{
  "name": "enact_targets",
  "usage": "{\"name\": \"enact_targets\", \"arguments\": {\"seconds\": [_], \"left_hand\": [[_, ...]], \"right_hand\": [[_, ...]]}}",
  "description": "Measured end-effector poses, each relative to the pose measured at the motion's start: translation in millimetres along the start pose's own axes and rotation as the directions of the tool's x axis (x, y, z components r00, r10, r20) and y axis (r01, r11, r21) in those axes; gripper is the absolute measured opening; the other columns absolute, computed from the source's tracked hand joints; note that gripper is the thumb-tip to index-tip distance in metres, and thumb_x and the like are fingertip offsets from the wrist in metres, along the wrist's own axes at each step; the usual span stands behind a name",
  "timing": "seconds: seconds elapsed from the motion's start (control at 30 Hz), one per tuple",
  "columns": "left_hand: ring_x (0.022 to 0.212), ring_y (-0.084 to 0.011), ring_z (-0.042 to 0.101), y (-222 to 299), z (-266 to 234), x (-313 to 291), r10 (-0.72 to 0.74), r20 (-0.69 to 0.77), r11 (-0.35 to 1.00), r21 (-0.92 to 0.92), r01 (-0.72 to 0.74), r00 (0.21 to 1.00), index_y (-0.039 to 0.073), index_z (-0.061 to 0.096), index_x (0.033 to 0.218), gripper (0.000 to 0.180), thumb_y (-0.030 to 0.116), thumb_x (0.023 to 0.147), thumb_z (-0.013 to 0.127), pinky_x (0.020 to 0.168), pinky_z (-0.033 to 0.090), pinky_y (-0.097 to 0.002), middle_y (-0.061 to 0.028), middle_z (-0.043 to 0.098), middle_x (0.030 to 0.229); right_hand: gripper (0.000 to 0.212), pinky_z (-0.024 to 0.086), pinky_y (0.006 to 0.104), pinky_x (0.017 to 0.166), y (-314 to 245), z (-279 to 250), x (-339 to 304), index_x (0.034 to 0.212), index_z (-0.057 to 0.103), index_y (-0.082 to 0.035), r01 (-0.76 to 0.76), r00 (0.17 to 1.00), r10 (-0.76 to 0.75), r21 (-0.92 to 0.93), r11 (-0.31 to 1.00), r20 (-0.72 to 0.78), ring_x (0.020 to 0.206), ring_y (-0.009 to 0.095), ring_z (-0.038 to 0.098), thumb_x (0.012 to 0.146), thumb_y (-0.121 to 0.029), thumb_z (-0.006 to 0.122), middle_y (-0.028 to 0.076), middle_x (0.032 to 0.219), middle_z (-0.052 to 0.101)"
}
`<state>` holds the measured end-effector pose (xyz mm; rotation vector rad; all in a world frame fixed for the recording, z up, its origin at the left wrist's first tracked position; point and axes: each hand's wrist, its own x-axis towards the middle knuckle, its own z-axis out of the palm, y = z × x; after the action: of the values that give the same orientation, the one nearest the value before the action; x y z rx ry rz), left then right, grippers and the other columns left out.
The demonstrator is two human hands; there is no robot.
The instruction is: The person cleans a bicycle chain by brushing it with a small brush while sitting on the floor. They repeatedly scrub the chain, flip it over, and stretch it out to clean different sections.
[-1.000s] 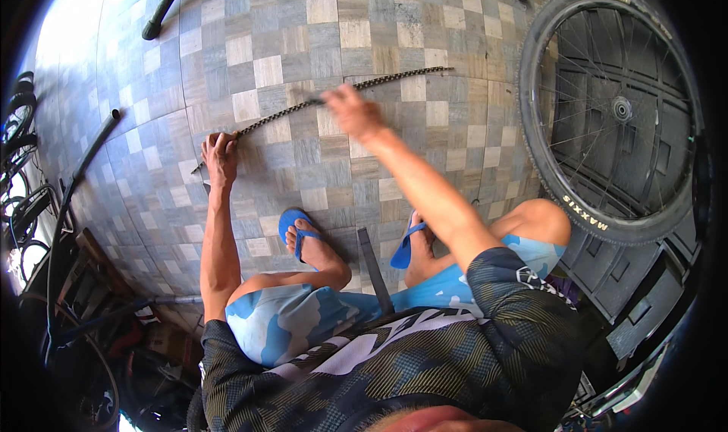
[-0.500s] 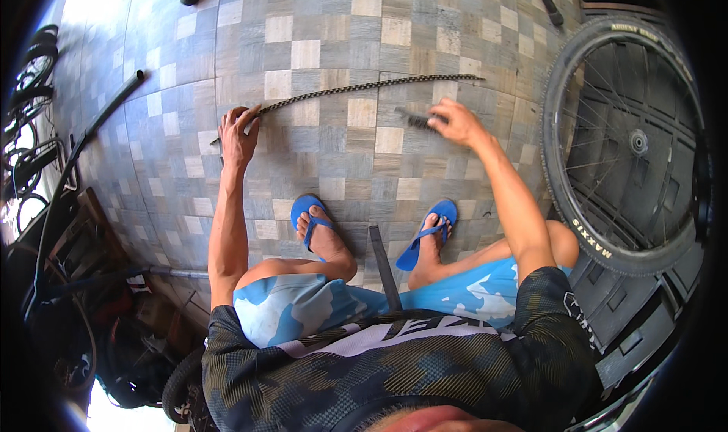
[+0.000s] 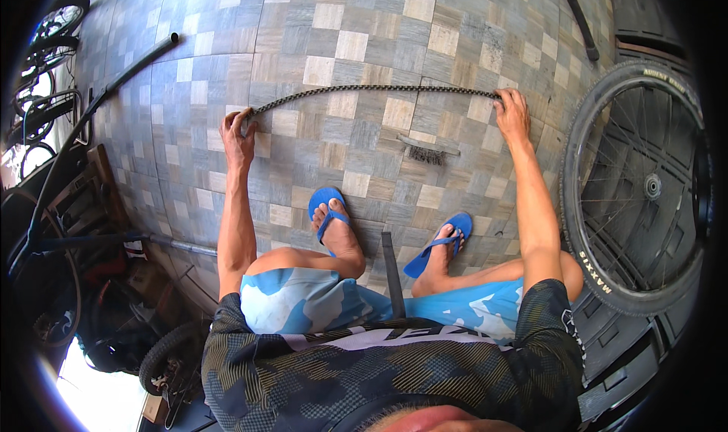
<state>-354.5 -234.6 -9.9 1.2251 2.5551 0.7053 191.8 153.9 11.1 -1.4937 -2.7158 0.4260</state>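
Note:
A dark bicycle chain stretches in a shallow arc between my two hands over the tiled floor. My left hand pinches its left end with closed fingers. At the chain's right end, my right hand is closed on it, the fingertips together. A brush with dark bristles lies on the floor below the chain, nearer my right hand and touched by neither hand.
A bicycle wheel with a black tyre rests at the right on dark panels. A black tube stand reaches in from the left, near several bicycles. My feet in blue flip-flops are on the floor, a dark strap between them.
My right hand has let go of the brush, which now lies on the floor, and has taken the chain's right end. My left hand still holds the other end.

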Motion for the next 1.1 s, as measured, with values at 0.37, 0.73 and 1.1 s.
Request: {"name": "enact_targets", "arguments": {"seconds": [0.37, 0.73, 1.1], "left_hand": [[0.084, -0.0108, 0.065, -7, -15, 29, -0.332, 0.417, 0.539, -0.652, 0.533, 0.846, 0.002, 0.07, 0.119, 0.021, 0.011, 0.099, 0.071, 0.075, 0.054, -0.0281, -0.0039, 0.072, 0.098], [0.081, -0.0169, 0.064, -24, -12, 59, -0.515, 0.566, 0.045, -0.733, 0.679, 0.644, -0.002, 0.065, 0.127, 0.03, 0.006, 0.098, 0.072, 0.068, 0.055, -0.0308, -0.0086, 0.067, 0.097], [0.084, -0.0173, 0.067, -12, -13, 70, -0.137, 0.238, 0.971, -0.158, 0.177, 0.962, 0.012, 0.078, 0.11, 0.02, 0.025, 0.096, 0.077, 0.073, 0.052, -0.0324, -0.0083, 0.071, 0.096]], "right_hand": [[0.019, 0.052, 0.0339, 0.081, 41, -1, 2, 0.12, 0.063, -0.007, -0.355, 0.933, 0.218, 0.643, 0.679, 0.285, 0.089, 0.017, 0.063, 0.105, -0.018, 0.062, 0.004, 0.097, 0.064], [0.034, 0.058, 0.0329, 0.059, 23, -34, 42, 0.126, 0.067, -0.002, -0.815, 0.538, 0.43, 0.316, 0.486, 0.725, 0.072, 0.015, 0.058, 0.098, -0.021, 0.073, 0.004, 0.094, 0.062], [0.03, 0.059, 0.0351, 0.057, 49, -40, 50, 0.119, 0.073, -0.007, -0.774, 0.525, 0.498, 0.145, 0.616, 0.691, 0.074, 0.016, 0.066, 0.099, -0.029, 0.073, 0.003, 0.09, 0.068]]}}
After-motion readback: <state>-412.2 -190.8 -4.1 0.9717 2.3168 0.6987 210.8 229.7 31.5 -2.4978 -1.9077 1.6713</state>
